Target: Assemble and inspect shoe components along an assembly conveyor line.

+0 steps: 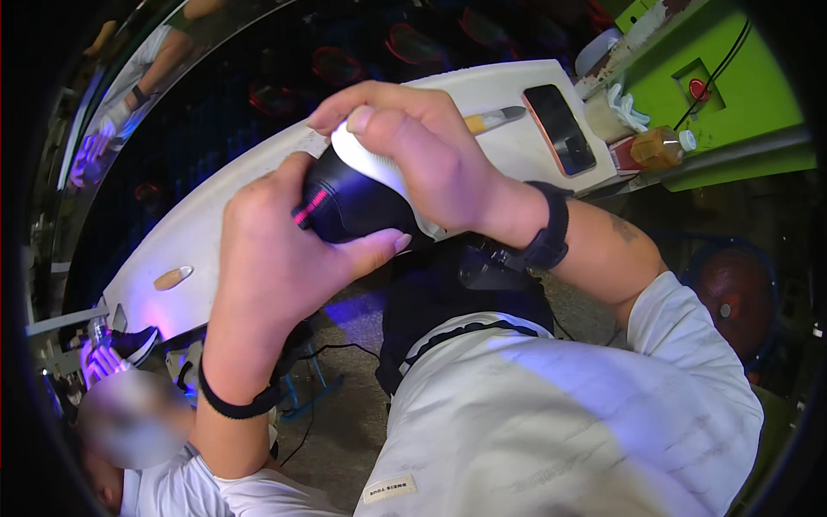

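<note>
Between my hands is a black shoe with a white sole and a pink strip at one end. It is raised above the near edge of the white worktable. My left hand wraps around the black upper from the left, its thumb stretched along the lower side. My right hand grips the shoe from above and the right, with the thumb pressed on the white sole. Part of the shoe is hidden behind my right hand.
On the white worktable lie a brush, a phone and a small wooden-handled piece. An amber bottle stands by the green machine with its red button. A co-worker's gloved hand is beside another shoe.
</note>
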Available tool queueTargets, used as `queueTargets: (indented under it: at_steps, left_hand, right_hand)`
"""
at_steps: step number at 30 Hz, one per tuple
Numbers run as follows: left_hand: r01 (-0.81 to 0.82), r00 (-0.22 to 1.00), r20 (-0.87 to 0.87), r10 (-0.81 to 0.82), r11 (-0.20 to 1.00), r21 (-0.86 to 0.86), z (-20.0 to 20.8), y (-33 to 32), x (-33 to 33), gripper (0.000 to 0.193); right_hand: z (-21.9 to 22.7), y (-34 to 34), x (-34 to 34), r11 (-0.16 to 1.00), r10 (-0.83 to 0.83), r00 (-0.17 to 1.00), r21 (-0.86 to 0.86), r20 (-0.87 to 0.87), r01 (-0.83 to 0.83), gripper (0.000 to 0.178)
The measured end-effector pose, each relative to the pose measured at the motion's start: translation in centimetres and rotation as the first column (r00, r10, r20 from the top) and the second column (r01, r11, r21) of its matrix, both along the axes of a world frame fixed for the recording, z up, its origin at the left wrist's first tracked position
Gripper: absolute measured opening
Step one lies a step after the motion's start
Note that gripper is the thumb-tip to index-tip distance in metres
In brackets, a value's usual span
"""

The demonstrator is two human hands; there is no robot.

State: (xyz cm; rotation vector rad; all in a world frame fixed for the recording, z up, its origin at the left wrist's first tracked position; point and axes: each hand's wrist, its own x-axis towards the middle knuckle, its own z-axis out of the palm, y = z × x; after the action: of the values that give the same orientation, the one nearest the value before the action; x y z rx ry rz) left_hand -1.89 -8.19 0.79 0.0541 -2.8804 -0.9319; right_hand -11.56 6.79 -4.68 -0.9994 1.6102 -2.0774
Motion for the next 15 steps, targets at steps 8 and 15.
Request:
queueTargets:
  at_steps: [8,15]
  left_hand:
    - [-0.038,0.999,0.034,0.036,0.997,0.06,-0.7,-0.6,-2.8,0.058]
    - [-0.007,0.996,-0.083,0.021,0.986,0.165,-1.2,-2.5,-2.1,0.068]
  right_hand:
    - [-1.5,-1.8,-4.1,0.983,-0.178,0.941,-0.011,-0.287,0.183,0.036]
    - [-1.0,-3.7,-3.4,0.965,0.037,0.999,-0.261,0.037,-0.026,0.045]
